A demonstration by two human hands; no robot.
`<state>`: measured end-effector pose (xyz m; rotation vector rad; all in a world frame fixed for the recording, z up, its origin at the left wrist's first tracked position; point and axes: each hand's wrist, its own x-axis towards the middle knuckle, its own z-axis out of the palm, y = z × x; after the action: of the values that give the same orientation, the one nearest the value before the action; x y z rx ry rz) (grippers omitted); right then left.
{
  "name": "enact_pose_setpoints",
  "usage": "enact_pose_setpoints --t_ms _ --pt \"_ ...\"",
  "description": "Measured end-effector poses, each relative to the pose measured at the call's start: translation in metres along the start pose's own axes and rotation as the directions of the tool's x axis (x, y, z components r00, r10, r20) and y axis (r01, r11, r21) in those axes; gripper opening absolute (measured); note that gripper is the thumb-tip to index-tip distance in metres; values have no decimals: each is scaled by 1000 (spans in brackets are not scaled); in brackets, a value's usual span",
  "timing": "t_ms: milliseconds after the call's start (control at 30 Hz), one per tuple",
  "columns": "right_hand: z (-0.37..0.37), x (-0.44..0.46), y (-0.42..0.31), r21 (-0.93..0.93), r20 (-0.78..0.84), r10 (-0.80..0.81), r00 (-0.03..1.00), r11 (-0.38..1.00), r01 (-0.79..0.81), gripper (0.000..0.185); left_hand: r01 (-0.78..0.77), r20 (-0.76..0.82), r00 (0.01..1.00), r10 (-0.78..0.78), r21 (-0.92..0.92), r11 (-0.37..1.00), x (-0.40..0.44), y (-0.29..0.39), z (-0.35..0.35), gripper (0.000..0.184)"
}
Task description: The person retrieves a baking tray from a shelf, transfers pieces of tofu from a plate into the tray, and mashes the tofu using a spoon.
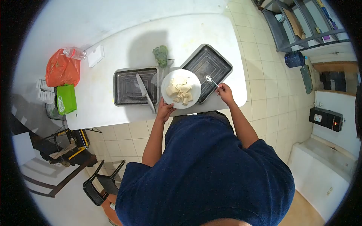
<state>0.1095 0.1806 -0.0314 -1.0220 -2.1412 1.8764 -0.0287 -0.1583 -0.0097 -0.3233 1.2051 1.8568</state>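
My left hand (164, 110) grips the near left rim of a white plate (195, 81), which holds pale, crumbled chunks of food (180, 89). In my right hand (225, 93) is a metal spoon (213, 82), its bowl over a dark rectangular tray (215, 62) and carrying a bit of something white. The plate overlaps this tray's left side. Left of the plate, a knife (143, 88) lies across a second dark tray (126, 87). Just beyond the plate stands a clear bag with green contents (161, 55).
On the white table (98, 116), a white box (95, 56), an orange bag (62, 69), a plastic bottle (76, 53) and a green package (66, 99) are at the far left. A chair (107, 182) stands at lower left and a shelf (298, 24) at upper right.
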Motion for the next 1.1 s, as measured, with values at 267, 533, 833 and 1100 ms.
enact_pose_setpoints --t_ms 267,533,833,1100 --pt "-4 -8 -26 -348 -7 -59 998 936 53 8 7 -28 1000 -6 44 999 1 -3 0 64" --pt "-2 3 -62 -668 83 -35 996 740 82 20 16 -33 999 -14 61 998 3 1 -4 63" --pt "4 -8 -81 -713 11 -71 997 699 57 19 16 -22 1000 -14 103 995 10 5 -6 66" --pt "17 -2 -84 -511 71 -386 920 778 366 10 36 -34 999 -29 238 971 16 34 9 64"
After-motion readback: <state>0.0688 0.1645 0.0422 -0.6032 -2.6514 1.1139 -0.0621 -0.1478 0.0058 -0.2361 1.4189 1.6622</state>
